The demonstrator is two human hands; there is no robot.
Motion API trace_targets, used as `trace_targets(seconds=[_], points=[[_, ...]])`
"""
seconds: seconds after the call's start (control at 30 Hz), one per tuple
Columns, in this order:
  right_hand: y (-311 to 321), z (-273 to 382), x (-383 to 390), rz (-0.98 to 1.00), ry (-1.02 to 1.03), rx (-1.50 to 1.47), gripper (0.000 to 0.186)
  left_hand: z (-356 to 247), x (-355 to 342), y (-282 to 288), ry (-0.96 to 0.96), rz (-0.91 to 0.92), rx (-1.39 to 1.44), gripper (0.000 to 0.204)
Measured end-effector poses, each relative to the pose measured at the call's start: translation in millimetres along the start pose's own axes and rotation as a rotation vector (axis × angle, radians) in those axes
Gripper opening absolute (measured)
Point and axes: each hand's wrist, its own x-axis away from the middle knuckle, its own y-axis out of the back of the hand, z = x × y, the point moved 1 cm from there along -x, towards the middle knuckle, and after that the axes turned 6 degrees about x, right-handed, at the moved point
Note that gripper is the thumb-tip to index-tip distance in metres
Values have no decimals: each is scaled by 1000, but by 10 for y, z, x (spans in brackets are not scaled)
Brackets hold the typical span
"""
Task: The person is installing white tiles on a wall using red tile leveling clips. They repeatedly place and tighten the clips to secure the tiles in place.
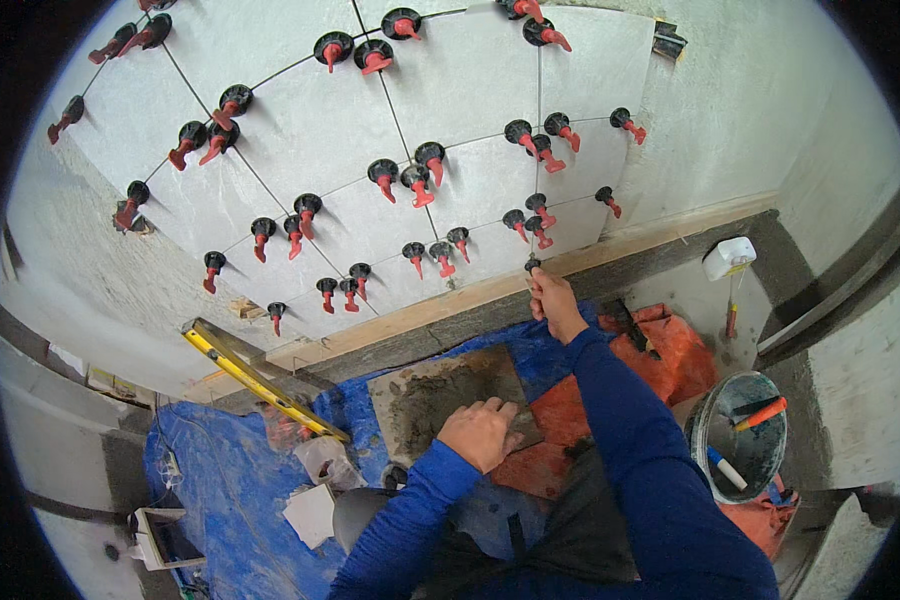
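Observation:
My right hand [557, 303] reaches to the lower edge of the tiled wall, fingers closed on a tile leveling knob. Its black disc [532, 264] shows just above my fingertips, at the bottom of a tile joint; the handle is hidden in my grip. My left hand [480, 434] is lower down, back of the hand up and fingers loosely apart, over the near edge of a board [505, 375] with grey mortar [432, 392] on it. Large pale grey tiles [470, 75] cover the wall, with several black-and-red leveling knobs [422, 180] along their joints.
A wooden batten [410, 318] runs below the tiles. A yellow spirit level [260, 378] leans at left. Blue sheeting [215, 470] and orange sheeting [670, 365] cover the floor. At right stands a bucket [705, 440] holding tools; beyond it is a white container [728, 258].

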Motion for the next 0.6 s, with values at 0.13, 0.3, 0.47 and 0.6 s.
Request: trace_targets(seconds=[0.13, 0.3, 0.47, 0.6], points=[[-5, 64, -9, 36, -36, -50, 35, -38, 17, 9, -3, 30, 90, 39], [-52, 110, 2, 11, 30, -28, 34, -9, 34, 18, 2, 37, 42, 38], [-48, 140, 20, -27, 32, 72, 36, 55, 77, -9, 21, 23, 48, 42], [24, 102, -69, -103, 112, 336, 36, 60, 102, -19, -12, -9, 67, 42]])
